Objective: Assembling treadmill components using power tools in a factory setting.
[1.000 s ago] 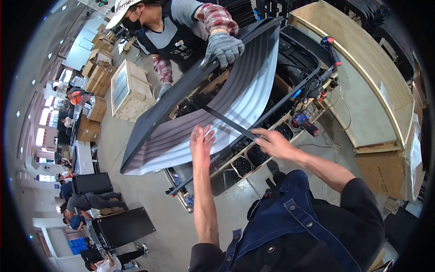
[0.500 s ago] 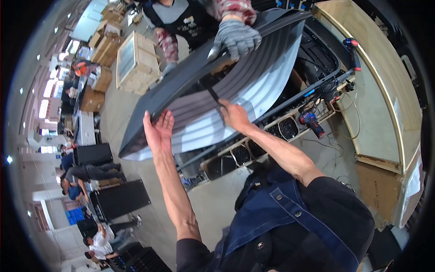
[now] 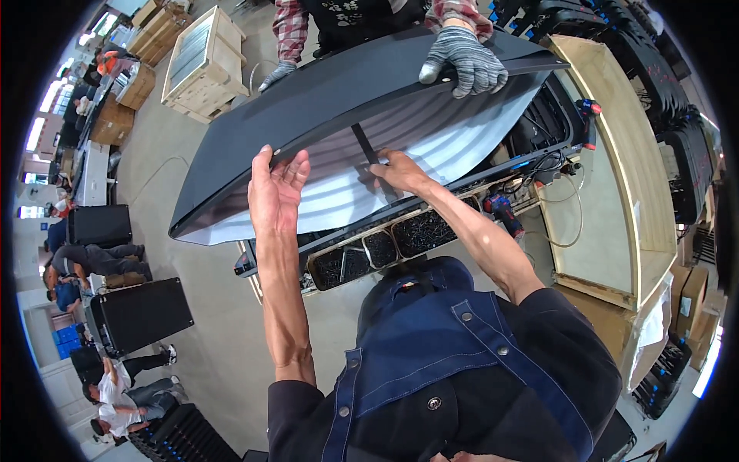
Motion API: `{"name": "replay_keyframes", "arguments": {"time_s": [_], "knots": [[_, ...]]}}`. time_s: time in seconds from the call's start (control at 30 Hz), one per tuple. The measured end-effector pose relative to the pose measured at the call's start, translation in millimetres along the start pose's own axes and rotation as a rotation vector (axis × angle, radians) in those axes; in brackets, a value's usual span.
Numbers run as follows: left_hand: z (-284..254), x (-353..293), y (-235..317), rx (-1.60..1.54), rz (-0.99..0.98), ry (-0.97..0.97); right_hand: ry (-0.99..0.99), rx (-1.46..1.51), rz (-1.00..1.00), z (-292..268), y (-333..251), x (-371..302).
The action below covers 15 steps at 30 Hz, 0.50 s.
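A large black curved panel (image 3: 323, 92) with a pale ribbed inner side is tilted up in front of me. My left hand (image 3: 277, 196) is at its near left edge, palm showing, the thumb outside the rim and the fingers bent inside it. My right hand (image 3: 402, 171) reaches under the raised edge, its fingers closed round a flat black bar (image 3: 363, 144) that stands slanted against the inner side; the bar's lower end is partly in shadow. Across from me, a co-worker's grey-gloved hand (image 3: 466, 63) rests on the panel's far right edge, another glove (image 3: 277, 75) at its back left.
Below the panel, a black frame (image 3: 554, 115) lies beside bins of dark screws (image 3: 419, 231). A power drill (image 3: 504, 215) hangs at the right of the bins, with another drill (image 3: 589, 123) farther back. Wooden crates (image 3: 204, 65) (image 3: 616, 177) stand on both sides.
My view has turned, and the panel now lies more level across it. More of the black bar shows under the edge. Both my hands keep their places at the rim and the bar.
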<state>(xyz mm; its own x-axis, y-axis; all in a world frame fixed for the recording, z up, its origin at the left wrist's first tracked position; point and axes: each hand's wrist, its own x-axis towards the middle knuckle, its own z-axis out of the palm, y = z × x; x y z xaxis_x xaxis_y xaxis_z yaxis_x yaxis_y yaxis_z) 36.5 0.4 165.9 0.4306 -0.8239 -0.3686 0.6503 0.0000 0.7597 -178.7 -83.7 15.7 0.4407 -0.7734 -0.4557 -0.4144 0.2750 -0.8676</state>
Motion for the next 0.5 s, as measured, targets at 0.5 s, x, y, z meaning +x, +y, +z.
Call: {"name": "replay_keyframes", "arguments": {"time_s": [0.5], "knots": [[30, 23, 38, 0.008, -0.126, -0.222, -0.022, 0.033, 0.094, 14, -13, -7]]}}
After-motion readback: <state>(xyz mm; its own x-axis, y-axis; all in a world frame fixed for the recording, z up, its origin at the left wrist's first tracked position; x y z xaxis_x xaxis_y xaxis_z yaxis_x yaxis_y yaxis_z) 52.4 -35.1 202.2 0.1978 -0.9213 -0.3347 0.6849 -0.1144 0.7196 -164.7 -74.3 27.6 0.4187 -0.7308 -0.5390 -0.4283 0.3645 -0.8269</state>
